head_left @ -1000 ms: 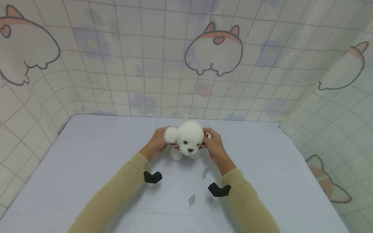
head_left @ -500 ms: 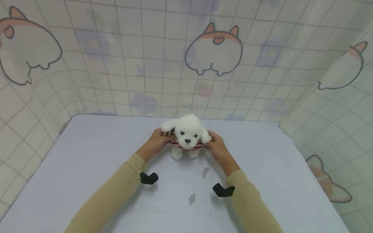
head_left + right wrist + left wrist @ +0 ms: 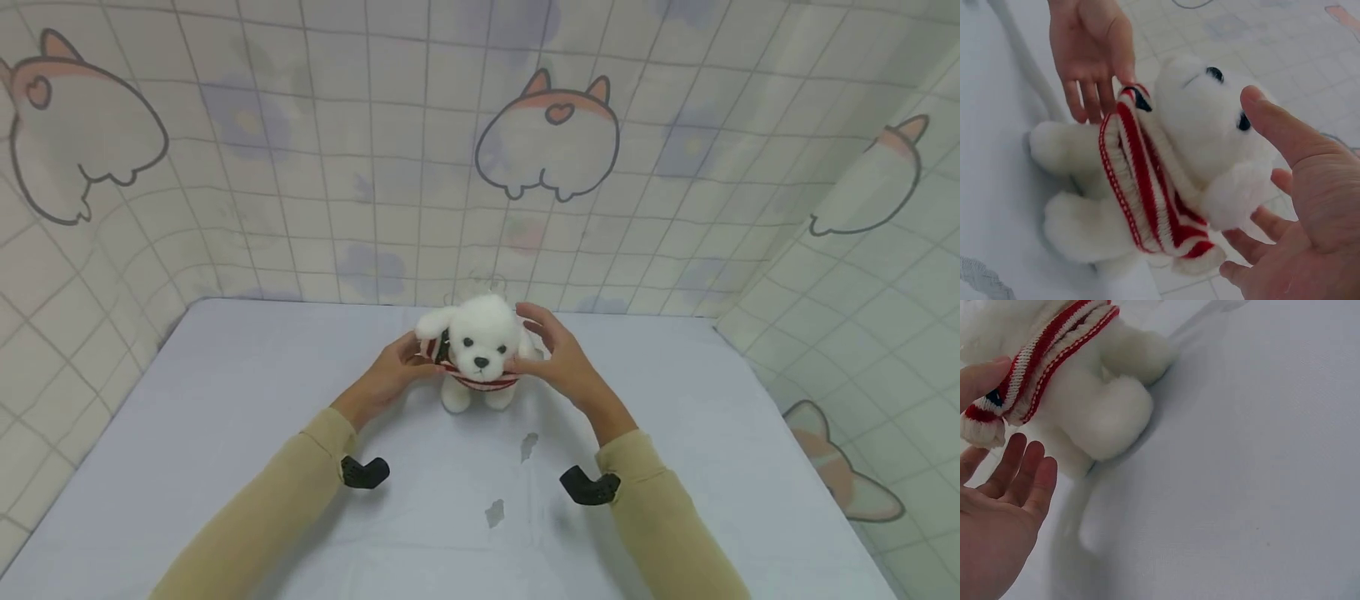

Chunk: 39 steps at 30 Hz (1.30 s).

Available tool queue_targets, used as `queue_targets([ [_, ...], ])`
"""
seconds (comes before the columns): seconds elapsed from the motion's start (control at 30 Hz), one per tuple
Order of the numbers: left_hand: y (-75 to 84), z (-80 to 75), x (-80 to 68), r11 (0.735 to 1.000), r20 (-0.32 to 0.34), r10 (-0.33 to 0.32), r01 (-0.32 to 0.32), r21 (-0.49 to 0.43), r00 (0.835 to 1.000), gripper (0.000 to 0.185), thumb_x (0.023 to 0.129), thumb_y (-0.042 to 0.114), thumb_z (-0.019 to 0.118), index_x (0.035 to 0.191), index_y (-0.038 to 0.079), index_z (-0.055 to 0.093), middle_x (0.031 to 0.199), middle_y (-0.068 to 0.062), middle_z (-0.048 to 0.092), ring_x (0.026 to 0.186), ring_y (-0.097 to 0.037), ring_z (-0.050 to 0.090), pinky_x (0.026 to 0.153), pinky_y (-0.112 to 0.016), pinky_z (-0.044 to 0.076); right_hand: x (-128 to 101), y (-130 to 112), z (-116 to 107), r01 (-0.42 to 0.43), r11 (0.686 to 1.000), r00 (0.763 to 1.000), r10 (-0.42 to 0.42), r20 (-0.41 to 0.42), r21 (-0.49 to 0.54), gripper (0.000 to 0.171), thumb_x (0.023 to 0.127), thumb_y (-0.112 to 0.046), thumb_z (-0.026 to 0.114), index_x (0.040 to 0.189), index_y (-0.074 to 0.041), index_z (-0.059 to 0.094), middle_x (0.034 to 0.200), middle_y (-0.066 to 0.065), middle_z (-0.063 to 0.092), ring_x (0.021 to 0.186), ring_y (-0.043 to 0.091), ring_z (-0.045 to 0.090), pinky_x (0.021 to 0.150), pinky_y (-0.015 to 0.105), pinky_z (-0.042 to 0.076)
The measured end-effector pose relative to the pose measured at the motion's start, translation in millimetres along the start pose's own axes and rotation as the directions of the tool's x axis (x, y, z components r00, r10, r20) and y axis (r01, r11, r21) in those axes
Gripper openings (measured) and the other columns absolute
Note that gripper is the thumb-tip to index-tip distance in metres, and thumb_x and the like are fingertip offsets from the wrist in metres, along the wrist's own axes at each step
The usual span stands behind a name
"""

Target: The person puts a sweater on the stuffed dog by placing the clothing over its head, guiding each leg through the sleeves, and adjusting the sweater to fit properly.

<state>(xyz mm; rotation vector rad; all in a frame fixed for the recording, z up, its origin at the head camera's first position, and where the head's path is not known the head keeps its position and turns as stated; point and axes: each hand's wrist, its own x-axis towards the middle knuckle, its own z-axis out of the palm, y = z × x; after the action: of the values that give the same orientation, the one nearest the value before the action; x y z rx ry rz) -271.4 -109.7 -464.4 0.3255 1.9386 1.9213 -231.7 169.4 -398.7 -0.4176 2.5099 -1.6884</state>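
Observation:
A white plush dog (image 3: 483, 321) stands upright on the table, facing the head camera. It wears a red-and-white striped knitted sweater (image 3: 1147, 181) with a dark blue patch. My left hand (image 3: 382, 379) is at the sweater's sleeve on the left. In the left wrist view its thumb (image 3: 988, 378) touches the knit, while the other fingers reach out loosely below the sleeve. On the other side my right hand (image 3: 566, 367) is spread beside the dog's head and ear (image 3: 1241, 194), thumb in front near the face and fingers behind, gripping nothing. The dog's back is hidden.
The table (image 3: 300, 350) has a pale cover with two small grey marks (image 3: 495, 513) in front of the dog. Grid-patterned curtains (image 3: 420, 167) with corgi drawings hang behind it and at both sides. Black wrist mounts (image 3: 365, 472) stick out from the beige sleeves (image 3: 262, 508).
The dog's head has straightened, and its ear at the right now hangs down. My right hand has let go of the sweater's side and spread its fingers. My left fingers have loosened.

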Motion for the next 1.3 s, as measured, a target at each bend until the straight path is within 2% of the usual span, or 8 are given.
queue_targets([
  [0.17, -6.6, 5.2, -2.1, 1.000, 0.022, -0.020, 0.020, 0.018, 1.000, 0.078, 0.083, 0.011, 0.074, 0.149, 0.023, 0.034, 0.147, -0.010, 0.045, 0.132, -0.029, 0.048, 0.114, -0.044, 0.034, 13.8, -13.7, 4.7, -0.001, 0.999, 1.000, 0.001, -0.010, -0.044, 0.083, 0.078, -0.030, 0.081, 0.147, -0.029, 0.036, 0.153, -0.006, 0.037, 0.141, 0.028, 0.037, 0.109, 0.055, 0.038],
  [0.33, -9.0, 10.6, -6.4, 0.999, 0.028, -0.036, 0.035, 0.031, 0.999, 0.080, 0.084, 0.014, 0.075, 0.150, 0.024, 0.032, 0.145, -0.011, 0.046, 0.131, -0.029, 0.048, 0.108, -0.042, 0.042, 23.2, -18.4, 11.7, -0.034, 0.994, 0.999, 0.032, -0.020, -0.108, 0.080, 0.076, -0.037, 0.081, 0.144, -0.039, 0.039, 0.150, -0.006, 0.040, 0.134, 0.028, 0.043, 0.099, 0.055, 0.047],
  [0.5, -6.4, 14.8, -10.3, 0.999, 0.041, -0.039, 0.037, 0.033, 0.998, 0.076, 0.085, 0.013, 0.072, 0.149, 0.017, 0.032, 0.145, -0.016, 0.045, 0.132, -0.032, 0.047, 0.104, -0.039, 0.046, 24.7, -19.1, 15.6, -0.042, 0.994, 0.995, 0.033, -0.094, -0.097, 0.075, 0.080, -0.034, 0.078, 0.145, -0.032, 0.041, 0.149, -0.001, 0.043, 0.136, 0.028, 0.043, 0.100, 0.054, 0.047],
  [0.7, -6.5, 14.9, -10.2, 0.999, 0.016, -0.021, 0.021, 0.043, 1.000, 0.074, 0.084, 0.013, 0.073, 0.147, 0.013, 0.035, 0.146, -0.015, 0.044, 0.136, -0.032, 0.044, 0.106, -0.040, 0.045, 20.0, -17.2, 15.6, -0.064, 0.991, 0.972, 0.089, -0.219, 0.118, 0.067, 0.081, -0.025, 0.077, 0.141, -0.026, 0.047, 0.142, 0.000, 0.051, 0.131, 0.025, 0.048, 0.103, 0.049, 0.045],
  [0.83, -4.9, 16.7, -9.9, 0.997, -0.049, 0.030, -0.026, 0.073, 0.998, 0.069, 0.081, 0.018, 0.078, 0.141, 0.018, 0.044, 0.144, -0.008, 0.048, 0.131, -0.030, 0.049, 0.107, -0.042, 0.042, 14.8, -16.1, 14.9, -0.060, 0.956, 0.952, 0.141, -0.272, 0.286, 0.064, 0.082, -0.020, 0.076, 0.139, -0.024, 0.047, 0.143, 0.001, 0.049, 0.128, 0.024, 0.051, 0.103, 0.047, 0.046],
  [0.93, -2.0, 20.8, -9.9, 0.994, -0.082, 0.068, -0.060, 0.090, 0.994, 0.065, 0.079, 0.019, 0.079, 0.137, 0.019, 0.049, 0.142, -0.004, 0.049, 0.127, -0.028, 0.053, 0.105, -0.042, 0.043, 11.0, -14.5, 14.7, -0.043, 0.915, 0.940, 0.173, -0.295, 0.402, 0.062, 0.084, -0.018, 0.074, 0.139, -0.022, 0.046, 0.143, 0.002, 0.046, 0.128, 0.025, 0.049, 0.104, 0.045, 0.045],
  [1.17, 7.0, 26.2, -9.9, 0.990, -0.190, 0.109, -0.090, 0.106, 0.976, 0.047, 0.084, 0.013, 0.075, 0.128, 0.016, 0.058, 0.140, -0.004, 0.051, 0.126, -0.025, 0.056, 0.097, -0.034, 0.051, 2.7, 0.7, 9.6, -0.045, 0.822, 0.944, 0.222, -0.246, 0.567, 0.065, 0.087, -0.008, 0.068, 0.144, -0.017, 0.037, 0.145, 0.008, 0.042, 0.131, 0.025, 0.044, 0.110, 0.044, 0.039],
  [1.3, 16.0, 24.6, -12.1, 0.986, -0.223, 0.128, -0.100, 0.131, 0.967, 0.041, 0.084, 0.013, 0.074, 0.123, 0.016, 0.062, 0.138, -0.003, 0.054, 0.127, -0.022, 0.054, 0.100, -0.037, 0.049, -4.3, 14.7, 4.4, -0.072, 0.800, 0.954, 0.230, -0.193, 0.595, 0.069, 0.089, -0.002, 0.063, 0.148, -0.016, 0.029, 0.149, 0.009, 0.038, 0.132, 0.023, 0.042, 0.112, 0.040, 0.037],
])
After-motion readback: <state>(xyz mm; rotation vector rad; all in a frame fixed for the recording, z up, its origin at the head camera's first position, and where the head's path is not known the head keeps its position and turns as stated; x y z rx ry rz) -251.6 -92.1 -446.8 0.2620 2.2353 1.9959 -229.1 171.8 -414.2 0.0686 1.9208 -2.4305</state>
